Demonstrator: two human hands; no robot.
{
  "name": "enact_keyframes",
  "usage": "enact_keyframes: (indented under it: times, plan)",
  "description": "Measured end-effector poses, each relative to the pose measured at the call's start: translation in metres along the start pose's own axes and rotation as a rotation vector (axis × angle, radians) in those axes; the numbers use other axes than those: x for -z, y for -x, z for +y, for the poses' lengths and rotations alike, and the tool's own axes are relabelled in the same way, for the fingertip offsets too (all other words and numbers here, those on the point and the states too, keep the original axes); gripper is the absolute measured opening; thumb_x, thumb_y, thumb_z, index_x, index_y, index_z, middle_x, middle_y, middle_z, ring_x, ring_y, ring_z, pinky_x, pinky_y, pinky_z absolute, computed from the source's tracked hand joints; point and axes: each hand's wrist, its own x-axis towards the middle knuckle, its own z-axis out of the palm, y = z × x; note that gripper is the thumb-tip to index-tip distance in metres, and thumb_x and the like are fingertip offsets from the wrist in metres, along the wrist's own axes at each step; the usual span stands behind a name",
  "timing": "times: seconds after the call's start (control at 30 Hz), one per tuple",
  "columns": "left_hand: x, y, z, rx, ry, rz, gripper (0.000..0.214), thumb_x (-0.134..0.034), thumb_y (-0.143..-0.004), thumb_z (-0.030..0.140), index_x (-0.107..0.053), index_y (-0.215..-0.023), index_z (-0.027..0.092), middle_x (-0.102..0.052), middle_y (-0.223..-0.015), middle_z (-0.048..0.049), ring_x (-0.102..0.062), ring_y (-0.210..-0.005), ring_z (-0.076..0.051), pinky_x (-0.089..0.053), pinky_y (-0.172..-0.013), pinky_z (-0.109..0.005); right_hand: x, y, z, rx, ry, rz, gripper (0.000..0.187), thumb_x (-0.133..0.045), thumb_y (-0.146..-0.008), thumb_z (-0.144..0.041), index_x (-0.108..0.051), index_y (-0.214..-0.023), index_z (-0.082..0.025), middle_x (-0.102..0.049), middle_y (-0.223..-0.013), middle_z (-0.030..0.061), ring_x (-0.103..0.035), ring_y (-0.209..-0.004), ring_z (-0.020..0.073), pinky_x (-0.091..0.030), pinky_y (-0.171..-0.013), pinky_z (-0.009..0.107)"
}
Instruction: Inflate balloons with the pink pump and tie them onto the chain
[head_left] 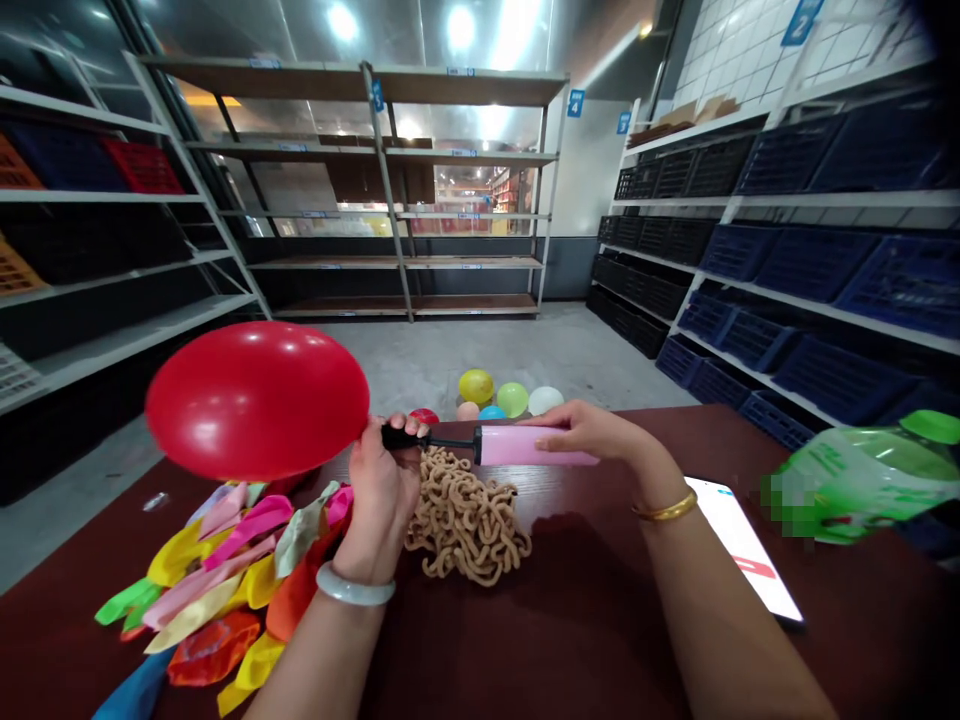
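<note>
A balloon pump (517, 446) with a pink barrel lies level above the table, a stretch of its dark rod showing. My left hand (382, 480) is closed around its black end, right beside a large inflated red balloon (259, 400). The balloon's neck is hidden by the fingers. My right hand (589, 432) grips the pink barrel from above. Below the pump sits a tangled heap of tan, rope-like curls (472, 530). Many flat, uninflated balloons (217, 570) in mixed colours are piled left of my left forearm.
The dark red table (570, 640) also bears a phone with a lit screen (742, 550) and a green-capped bottle (877, 480) at the right. Several small inflated balloons (512, 399) rest beyond the far edge. Shelves (405, 265) and blue crates (810, 270) line the room.
</note>
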Motion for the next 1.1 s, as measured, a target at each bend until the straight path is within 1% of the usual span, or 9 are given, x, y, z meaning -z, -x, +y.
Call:
enact_keyframes:
  times: [0.1, 0.27, 0.4, 0.53, 0.63, 0.8, 0.93, 1.0, 1.1]
  plan:
    - [-0.002, 0.01, -0.014, 0.03, 0.02, -0.037, 0.02, -0.063, -0.082, 0.019, -0.045, -0.075, 0.019, -0.048, -0.069, 0.0022, -0.051, -0.063, -0.011, -0.046, -0.063, -0.025, -0.021, -0.002, -0.008, -0.002, -0.001, 0.042, 0.049, -0.068, -0.084, -0.048, -0.067, -0.128, -0.027, -0.073, -0.115, 0.0023, -0.066, -0.099, 0.0235, -0.051, -0.087, 0.034]
    - [-0.008, 0.023, -0.023, 0.042, -0.061, -0.104, 0.021, -0.065, -0.082, 0.019, -0.045, -0.074, 0.02, -0.048, -0.069, 0.0019, -0.051, -0.062, -0.012, -0.046, -0.06, -0.025, -0.055, 0.004, 0.007, 0.004, -0.172, 0.157, 0.052, -0.069, -0.083, -0.045, -0.065, -0.131, -0.024, -0.069, -0.126, 0.0056, -0.064, -0.112, 0.026, -0.048, -0.098, 0.039]
    - [-0.009, 0.02, -0.006, 0.006, -0.111, -0.117, 0.017, -0.063, -0.083, 0.02, -0.048, -0.076, 0.02, -0.05, -0.069, 0.0016, -0.054, -0.064, -0.013, -0.049, -0.063, -0.029, -0.048, 0.017, 0.015, -0.005, -0.167, 0.148, 0.052, -0.071, -0.082, -0.046, -0.065, -0.13, -0.026, -0.069, -0.127, 0.0047, -0.064, -0.11, 0.0257, -0.05, -0.096, 0.038]
    - [0.003, -0.002, 0.023, -0.048, -0.11, -0.029, 0.015, -0.06, -0.082, 0.016, -0.047, -0.074, 0.019, -0.049, -0.065, 0.0024, -0.051, -0.059, -0.012, -0.047, -0.059, -0.026, -0.031, 0.028, 0.016, -0.029, -0.106, 0.124, 0.05, -0.069, -0.083, -0.048, -0.066, -0.129, -0.027, -0.071, -0.122, 0.0035, -0.066, -0.105, 0.0245, -0.051, -0.091, 0.036]
    - [0.01, -0.014, 0.032, -0.067, -0.072, 0.005, 0.016, -0.057, -0.084, 0.016, -0.045, -0.073, 0.019, -0.047, -0.065, 0.0026, -0.05, -0.057, -0.011, -0.045, -0.057, -0.023, -0.02, 0.038, 0.018, -0.033, -0.087, 0.12, 0.049, -0.069, -0.084, -0.048, -0.067, -0.128, -0.027, -0.07, -0.123, 0.0027, -0.065, -0.105, 0.0241, -0.05, -0.091, 0.034]
    - [0.002, 0.003, 0.001, -0.003, -0.02, 0.002, 0.018, -0.053, -0.087, 0.017, -0.043, -0.072, 0.019, -0.046, -0.064, 0.0029, -0.049, -0.056, -0.01, -0.046, -0.058, -0.023, -0.014, 0.046, 0.016, -0.062, -0.053, 0.16, 0.048, -0.07, -0.082, -0.048, -0.069, -0.126, -0.027, -0.071, -0.122, 0.0023, -0.065, -0.102, 0.0237, -0.05, -0.086, 0.031]
    - [-0.006, 0.027, -0.028, 0.053, -0.026, -0.061, 0.015, -0.056, -0.087, 0.019, -0.046, -0.076, 0.02, -0.049, -0.068, 0.002, -0.052, -0.061, -0.012, -0.048, -0.064, -0.027, -0.034, 0.032, 0.008, -0.064, -0.037, 0.172, 0.051, -0.069, -0.082, -0.051, -0.068, -0.127, -0.026, -0.074, -0.112, 0.0023, -0.066, -0.093, 0.0216, -0.051, -0.08, 0.03]
    - [-0.007, 0.032, -0.03, 0.051, -0.031, -0.081, 0.014, -0.057, -0.085, 0.017, -0.046, -0.077, 0.02, -0.049, -0.069, 0.0018, -0.053, -0.063, -0.012, -0.048, -0.064, -0.027, -0.048, 0.021, 0.005, -0.033, -0.045, 0.19, 0.052, -0.069, -0.083, -0.049, -0.067, -0.128, -0.024, -0.074, -0.114, 0.0033, -0.066, -0.093, 0.021, -0.05, -0.081, 0.03]
    - [-0.006, 0.025, -0.016, 0.024, -0.062, -0.093, 0.014, -0.058, -0.083, 0.015, -0.046, -0.076, 0.019, -0.049, -0.068, 0.0018, -0.052, -0.062, -0.013, -0.048, -0.063, -0.028, -0.062, 0.01, 0.005, 0.024, -0.077, 0.183, 0.051, -0.068, -0.085, -0.046, -0.066, -0.13, -0.022, -0.072, -0.119, 0.0044, -0.065, -0.093, 0.0199, -0.05, -0.079, 0.028]
